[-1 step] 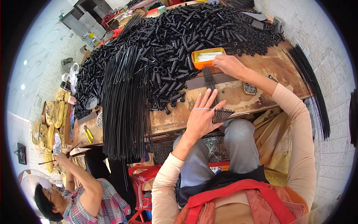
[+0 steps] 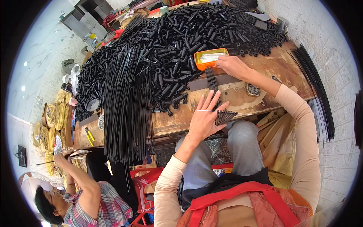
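Observation:
My left hand [image 2: 204, 119] lies fingers apart at the near edge of the worn wooden bench [image 2: 264, 64]. It rests on a fanned row of black rods [image 2: 213, 81], and a thin metal pin [image 2: 242, 113] runs across its fingers. My right hand [image 2: 232, 66] reaches forward with its fingertips at the right end of an orange tray [image 2: 199, 64] of thin silver pins. Whether it grips any pins is hidden. A big heap of short black tubes [image 2: 181, 34] covers the bench behind the tray.
A long sheaf of thin black rods [image 2: 126, 113] hangs over the bench's near edge on the left; another sheaf [image 2: 315, 87] lies at the right end by the brick wall. Yellow pliers [image 2: 89, 136] sit far left. Another person [image 2: 79, 196] works at lower left.

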`<move>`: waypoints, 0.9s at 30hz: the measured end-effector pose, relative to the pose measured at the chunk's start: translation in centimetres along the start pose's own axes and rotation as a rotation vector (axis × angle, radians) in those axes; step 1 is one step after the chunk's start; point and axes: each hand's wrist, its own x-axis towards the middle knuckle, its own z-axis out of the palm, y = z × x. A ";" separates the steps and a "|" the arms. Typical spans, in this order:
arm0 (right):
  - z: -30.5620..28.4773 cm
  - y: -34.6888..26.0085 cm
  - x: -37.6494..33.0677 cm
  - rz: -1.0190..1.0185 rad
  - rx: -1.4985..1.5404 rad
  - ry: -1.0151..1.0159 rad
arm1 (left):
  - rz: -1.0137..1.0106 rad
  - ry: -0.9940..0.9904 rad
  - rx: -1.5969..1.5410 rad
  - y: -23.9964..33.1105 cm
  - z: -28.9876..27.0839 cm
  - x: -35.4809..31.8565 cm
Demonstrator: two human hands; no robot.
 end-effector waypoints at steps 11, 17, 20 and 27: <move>0.3 -1.2 0.5 -0.070 -0.029 0.080 | -0.020 -0.012 0.038 -0.1 0.1 -0.3; 1.0 -0.3 0.1 -0.036 0.026 0.025 | -0.013 -0.002 0.013 0.1 0.2 0.1; 1.0 -1.0 0.1 -0.067 0.042 0.096 | -0.010 0.001 0.028 -0.1 0.2 -0.1; -0.3 -1.4 -0.8 0.091 -0.094 0.029 | -0.015 0.002 0.021 -0.1 0.1 -0.2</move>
